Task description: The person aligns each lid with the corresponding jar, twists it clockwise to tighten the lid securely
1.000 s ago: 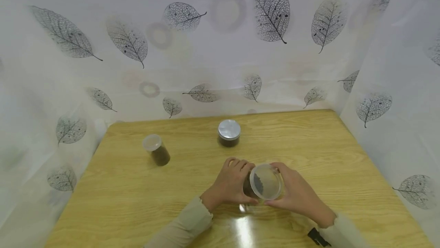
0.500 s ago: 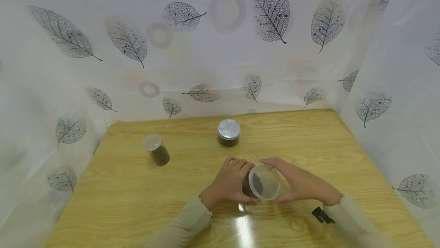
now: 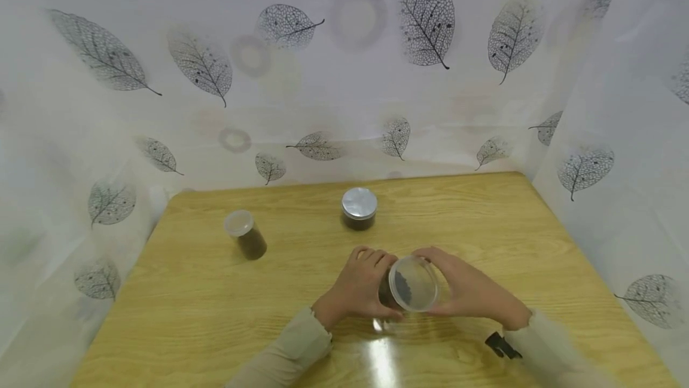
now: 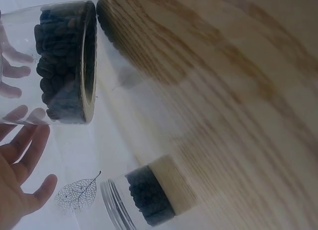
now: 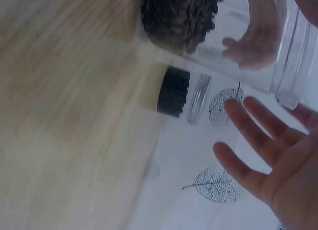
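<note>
A clear jar [image 3: 401, 289] with dark beans [image 4: 62, 66] in its lower part leans so its translucent lid [image 3: 422, 285] faces up and right. My left hand [image 3: 362, 286] grips the jar's body, the thumb on the near side and fingers round the far side. My right hand [image 3: 467, 286] holds the lid's rim between thumb and forefinger. Its other fingers spread out beside the jar in the right wrist view, where the jar bottom [image 5: 149, 34] shows close to the wooden surface. Lid and jar are together; whether the lid sits loose, I cannot tell.
A short jar with a silver lid [image 3: 359, 204] stands behind my hands on the wooden table [image 3: 301, 280]. To the left is a narrower dark-filled jar [image 3: 250, 241] with a pale lid. A leaf-patterned white sheet [image 3: 334, 89] encloses the back and sides.
My right hand shifted round the lid's rim, its thumb moving right and its fingers upward, then swung slightly back. The jar moved a little left; my left hand stayed nearly still.
</note>
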{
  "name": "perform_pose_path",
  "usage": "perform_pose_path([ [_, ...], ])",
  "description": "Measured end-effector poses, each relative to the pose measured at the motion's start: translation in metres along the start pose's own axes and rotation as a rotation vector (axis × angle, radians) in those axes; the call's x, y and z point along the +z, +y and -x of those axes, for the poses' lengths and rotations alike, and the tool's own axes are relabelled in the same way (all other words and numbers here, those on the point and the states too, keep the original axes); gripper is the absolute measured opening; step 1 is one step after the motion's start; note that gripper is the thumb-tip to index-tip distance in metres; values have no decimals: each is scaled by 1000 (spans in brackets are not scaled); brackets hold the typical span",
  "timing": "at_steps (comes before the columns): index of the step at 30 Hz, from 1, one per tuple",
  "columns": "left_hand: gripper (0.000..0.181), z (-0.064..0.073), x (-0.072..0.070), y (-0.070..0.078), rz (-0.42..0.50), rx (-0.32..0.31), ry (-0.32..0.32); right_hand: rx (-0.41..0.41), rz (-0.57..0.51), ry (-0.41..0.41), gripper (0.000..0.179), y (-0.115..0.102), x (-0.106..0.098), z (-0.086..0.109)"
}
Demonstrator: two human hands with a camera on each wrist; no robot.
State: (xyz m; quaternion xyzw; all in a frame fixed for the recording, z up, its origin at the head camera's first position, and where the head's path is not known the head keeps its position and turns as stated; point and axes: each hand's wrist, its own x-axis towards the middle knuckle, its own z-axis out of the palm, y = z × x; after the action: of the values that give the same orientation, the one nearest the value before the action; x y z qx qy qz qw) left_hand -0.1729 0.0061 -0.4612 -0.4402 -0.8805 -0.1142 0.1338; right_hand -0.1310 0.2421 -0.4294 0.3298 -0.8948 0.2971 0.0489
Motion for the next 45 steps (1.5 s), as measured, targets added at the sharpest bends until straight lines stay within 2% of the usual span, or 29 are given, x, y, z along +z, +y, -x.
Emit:
perform_pose_path([
  [4,93,1,0,0,-13,-7,12,141,25,39,92,-9,8,5],
  [8,92,1,0,1,-19,-12,19,237,51,79,93,-18,13,9],
  [14,92,1,0,1,-18,-8,25,280,82,115,94,-23,17,11],
  [18,92,1,0,0,-17,-5,23,233,128,95,103,-21,13,11],
  [22,92,1,0,-1,-10,-1,26,104,172,30,113,-11,3,6],
  [27,91,2,1,-2,8,2,16,-93,196,-41,106,1,-12,-4],
  [30,91,2,1,-3,7,5,1,-161,227,-68,99,3,-17,-10],
  [33,92,2,1,-3,1,6,-10,-179,250,-85,95,2,-20,-13],
  [38,93,3,0,-3,-8,7,-9,-151,295,-99,93,-2,-23,-14],
  [45,93,3,-1,-3,-14,17,22,-140,386,-25,90,-4,-18,-11],
])
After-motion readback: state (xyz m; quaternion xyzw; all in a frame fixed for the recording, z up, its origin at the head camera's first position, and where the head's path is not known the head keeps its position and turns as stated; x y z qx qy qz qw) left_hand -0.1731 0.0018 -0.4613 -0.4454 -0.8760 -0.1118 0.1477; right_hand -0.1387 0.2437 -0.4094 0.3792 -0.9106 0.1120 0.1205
